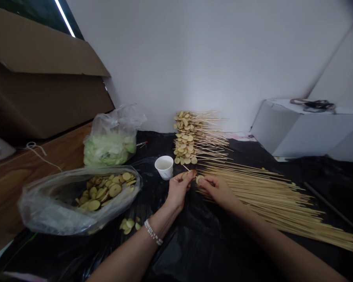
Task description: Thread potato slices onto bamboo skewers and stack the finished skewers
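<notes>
My left hand (178, 190) is closed on a thin bamboo skewer (186, 167) that carries brownish-edged potato slices. The skewer's pale end sticks out up and to the left of my fingers. Close by on the right, my right hand (220, 190) pinches a round pale potato slice (199, 179) between thumb and fingers, at the skewer's other end. How far the slice is pushed on is too small to make out. Beyond my hands lies a stack of filled potato skewers (185, 143), slices on the left and bare sticks pointing right.
Loose bamboo skewers (270, 199) spread across the black plastic sheet (188, 250) at right. A white paper cup (164, 167) stands left of my hands. Farther left are an open bag (55, 211) of potato slices and a bag of pale green vegetables (110, 147). Some slices (129, 224) lie near my left forearm.
</notes>
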Motion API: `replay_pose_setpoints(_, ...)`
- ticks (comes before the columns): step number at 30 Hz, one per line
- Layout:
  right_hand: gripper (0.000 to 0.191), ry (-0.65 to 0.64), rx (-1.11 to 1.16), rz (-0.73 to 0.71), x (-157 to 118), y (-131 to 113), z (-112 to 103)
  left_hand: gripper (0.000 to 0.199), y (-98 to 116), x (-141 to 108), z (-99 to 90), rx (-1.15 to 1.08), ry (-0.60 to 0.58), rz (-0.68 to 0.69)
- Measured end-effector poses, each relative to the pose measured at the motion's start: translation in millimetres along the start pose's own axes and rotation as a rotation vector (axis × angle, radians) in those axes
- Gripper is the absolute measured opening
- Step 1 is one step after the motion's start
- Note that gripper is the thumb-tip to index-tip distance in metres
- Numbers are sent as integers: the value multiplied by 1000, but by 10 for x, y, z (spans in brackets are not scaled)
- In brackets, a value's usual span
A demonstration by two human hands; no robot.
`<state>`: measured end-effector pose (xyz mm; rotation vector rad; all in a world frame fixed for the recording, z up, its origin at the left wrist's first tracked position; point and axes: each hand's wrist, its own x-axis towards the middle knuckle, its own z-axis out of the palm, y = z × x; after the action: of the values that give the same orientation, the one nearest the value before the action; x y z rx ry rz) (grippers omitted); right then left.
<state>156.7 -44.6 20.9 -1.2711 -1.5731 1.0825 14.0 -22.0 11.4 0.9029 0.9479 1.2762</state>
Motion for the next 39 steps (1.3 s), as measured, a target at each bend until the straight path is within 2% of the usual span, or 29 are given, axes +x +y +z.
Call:
replay_pose_setpoints(10, 35, -18, -25, -9, 33, 38, -25, 34, -1, -8, 15, -51, 2, -27)
replay_pose_setpoints(13, 34, -2, -39, 1, 40, 19, -113, 32, 38, 15, 7, -173, -24, -93)
replay_pose_setpoints(16, 35, -3, -22, 26, 31, -38, -237, 26, 86, 60, -32, -313, -1, -197)
replay_pose_setpoints(20, 34, -118, 4, 88, -1, -115, -355, 21, 113, 112, -98, -390, 27, -274)
replay_pose_setpoints(25, 34, -283, -15, 105, -33, -136, -398, 17, 102, 122, -126, -387, -23, -284)
replay_pose_setpoints(29, 32, -270, 42, 154, -30, -132, -414, 11, 94, 136, -105, -418, 14, -278)
replay_pose_setpoints(33, 30, -256, 89, 154, -13, -132, -408, 17, 81, 164, -100, -453, 64, -288)
replay_pose_setpoints(39, 31, -265, 57, 97, 0, -83, -387, 10, 69, 178, -157, -439, 11, -325)
